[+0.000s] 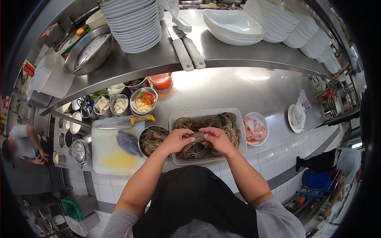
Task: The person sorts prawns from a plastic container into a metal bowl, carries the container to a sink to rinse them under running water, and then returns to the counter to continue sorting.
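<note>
Both my hands meet over a rectangular tub [243,144] heaped with raw grey-brown shrimp [226,123]. Between my fingertips is one shrimp [198,137], held just above the heap. My left hand [178,140] pinches its left end, and my right hand [217,139] grips the other end. Part of the shrimp is hidden by the fingers. Left of the tub, close to my left forearm, stands a round metal bowl [140,147] with more shrimp [152,139] in it.
A cutting board [99,154] at left bears a knife [119,124] and a dark cloth [127,142]. Ingredient bowls [143,101] stand behind it. At right sits a bowl of pink meat [254,129]. Overhead, a steel shelf [151,55] carries stacked plates [133,27]. Other people [25,141] are at both sides.
</note>
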`<action>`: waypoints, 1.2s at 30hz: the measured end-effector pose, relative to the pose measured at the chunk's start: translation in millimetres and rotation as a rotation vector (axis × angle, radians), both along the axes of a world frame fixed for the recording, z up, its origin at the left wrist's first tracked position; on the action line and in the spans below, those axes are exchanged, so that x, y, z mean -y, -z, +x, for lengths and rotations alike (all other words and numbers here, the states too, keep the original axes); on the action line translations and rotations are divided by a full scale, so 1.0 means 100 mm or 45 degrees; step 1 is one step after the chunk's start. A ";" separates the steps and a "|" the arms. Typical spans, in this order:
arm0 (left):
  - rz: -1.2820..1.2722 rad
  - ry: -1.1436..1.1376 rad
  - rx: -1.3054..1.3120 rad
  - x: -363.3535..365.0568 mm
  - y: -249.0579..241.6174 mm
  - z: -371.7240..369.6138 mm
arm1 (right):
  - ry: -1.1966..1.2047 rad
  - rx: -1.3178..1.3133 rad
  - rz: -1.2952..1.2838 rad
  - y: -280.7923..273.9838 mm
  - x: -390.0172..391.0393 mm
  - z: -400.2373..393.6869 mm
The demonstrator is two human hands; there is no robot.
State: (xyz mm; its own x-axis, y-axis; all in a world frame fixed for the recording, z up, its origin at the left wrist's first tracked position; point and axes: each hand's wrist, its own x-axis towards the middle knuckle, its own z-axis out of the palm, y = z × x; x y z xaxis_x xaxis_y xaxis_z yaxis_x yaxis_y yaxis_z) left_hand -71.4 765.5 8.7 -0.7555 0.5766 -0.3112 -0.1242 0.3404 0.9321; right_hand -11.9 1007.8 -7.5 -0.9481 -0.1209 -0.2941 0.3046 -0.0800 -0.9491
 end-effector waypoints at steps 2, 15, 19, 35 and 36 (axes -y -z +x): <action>0.118 -0.114 0.099 0.02 0.14 0.01 | 0.021 -0.079 0.189 0.08 -0.01 0.02; 0.188 -0.302 0.045 0.06 0.25 0.06 | 0.181 0.067 -0.004 0.04 0.24 0.08; -0.051 -0.307 -0.136 0.14 0.03 0.03 | 0.270 -0.195 0.600 -0.19 0.22 0.12; -0.480 -0.154 -0.730 0.21 0.04 0.22 | -1.473 -0.020 1.443 0.20 0.64 -0.09; -0.505 -0.141 -0.756 0.21 0.05 0.23 | -1.472 -0.010 1.415 0.16 0.63 -0.07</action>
